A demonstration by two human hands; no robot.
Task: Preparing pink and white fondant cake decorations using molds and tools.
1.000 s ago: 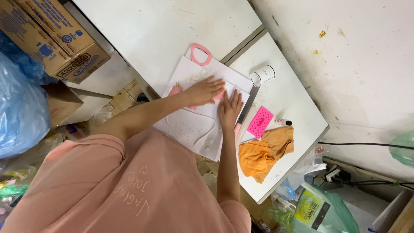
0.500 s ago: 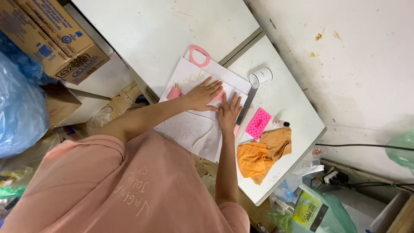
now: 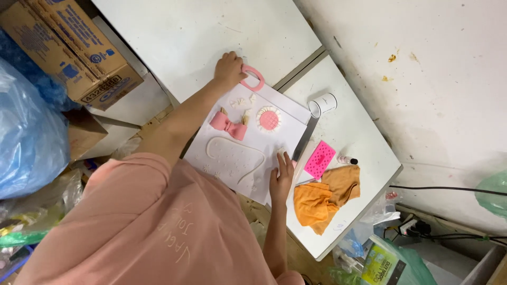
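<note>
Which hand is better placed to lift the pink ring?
Left. The left hand touches the pink ring; the right hand rests on the white sheet, farther off.

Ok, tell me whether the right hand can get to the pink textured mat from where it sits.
Probably yes. The right hand rests flat at the white board's edge, and the pink textured mat lies uncovered just beyond the metal ruler.

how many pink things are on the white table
4: a ring by the left hand, a bow, a round disc, and a textured mat beside the orange cloth.
</note>
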